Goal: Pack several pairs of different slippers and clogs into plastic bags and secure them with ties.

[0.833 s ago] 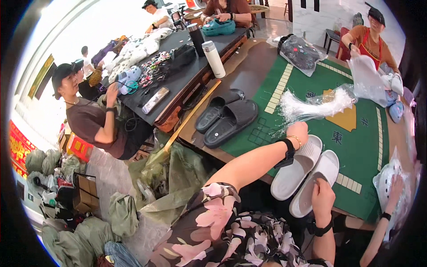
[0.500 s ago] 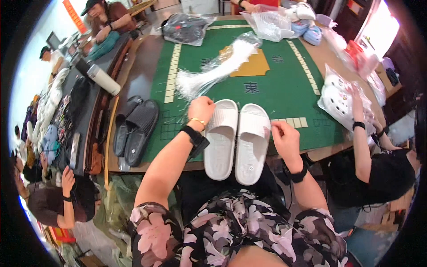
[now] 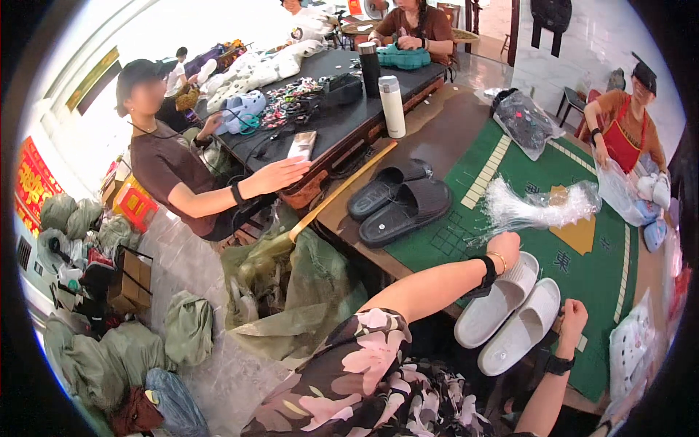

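Note:
A pair of white slide slippers lies side by side at the table's near edge, the left slipper (image 3: pixel 495 306) and the right slipper (image 3: pixel 523 331), heels hanging past the edge. My left hand (image 3: pixel 504 249) is closed beside the toe end of the left slipper. My right hand (image 3: pixel 573 317) has its fingers pinched together just right of the right slipper's strap. Whatever either hand holds is too small or hidden to make out. Beyond my left hand lies a bundle of thin clear plastic strands (image 3: pixel 520 207) on the green mat (image 3: pixel 455 244).
A black pair of slides (image 3: pixel 408 211) lies left of the mat. A white bottle (image 3: pixel 392 108) stands at the neighbouring dark table (image 3: pixel 291 109), where a co-worker (image 3: pixel 164 153) reaches out. Bagged shoes (image 3: pixel 632 339) lie at right. Green sacks (image 3: pixel 298 284) stand on the floor.
My view has swung to the left, so the slippers and both hands now appear farther right. The hands keep nearly the same places beside the slippers.

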{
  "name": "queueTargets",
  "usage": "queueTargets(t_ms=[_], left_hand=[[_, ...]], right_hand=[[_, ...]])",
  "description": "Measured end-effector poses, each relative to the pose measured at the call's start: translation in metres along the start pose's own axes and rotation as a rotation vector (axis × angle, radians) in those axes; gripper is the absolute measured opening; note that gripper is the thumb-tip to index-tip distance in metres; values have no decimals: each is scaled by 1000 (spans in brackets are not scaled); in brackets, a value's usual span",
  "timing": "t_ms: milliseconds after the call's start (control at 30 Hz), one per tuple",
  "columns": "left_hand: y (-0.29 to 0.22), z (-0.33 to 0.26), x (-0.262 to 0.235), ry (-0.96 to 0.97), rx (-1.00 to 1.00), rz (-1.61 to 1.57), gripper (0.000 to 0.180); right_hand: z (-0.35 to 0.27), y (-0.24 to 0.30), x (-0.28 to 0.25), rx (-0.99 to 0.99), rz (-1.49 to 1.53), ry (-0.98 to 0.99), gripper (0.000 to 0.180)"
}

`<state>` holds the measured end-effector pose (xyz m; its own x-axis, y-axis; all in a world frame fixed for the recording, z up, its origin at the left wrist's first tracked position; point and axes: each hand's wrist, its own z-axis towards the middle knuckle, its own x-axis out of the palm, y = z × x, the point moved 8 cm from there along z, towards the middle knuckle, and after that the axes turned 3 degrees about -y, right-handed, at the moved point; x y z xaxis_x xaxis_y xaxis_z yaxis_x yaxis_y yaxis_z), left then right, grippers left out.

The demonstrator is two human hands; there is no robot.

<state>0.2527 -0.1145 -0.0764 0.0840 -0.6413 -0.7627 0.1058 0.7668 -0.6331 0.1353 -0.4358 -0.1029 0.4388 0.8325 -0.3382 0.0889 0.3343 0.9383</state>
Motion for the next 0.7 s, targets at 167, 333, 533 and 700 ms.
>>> queueTargets(t_ms=[167,333,533,700], left_hand=[[-4,-4,-12,-40,73,13,16],[-42,-23,-22,-105,359,48,15],[-72,-51,-18,30,464,-363,17],[-70,-61,-17,6,453,-423,10]], right_hand=[[8,24,15,-25,67,19,14],[8,63,33,-159,82,31,11],[-23,102,85,-249,90,185,9],[-40,112,97,-206,190,191,8]])
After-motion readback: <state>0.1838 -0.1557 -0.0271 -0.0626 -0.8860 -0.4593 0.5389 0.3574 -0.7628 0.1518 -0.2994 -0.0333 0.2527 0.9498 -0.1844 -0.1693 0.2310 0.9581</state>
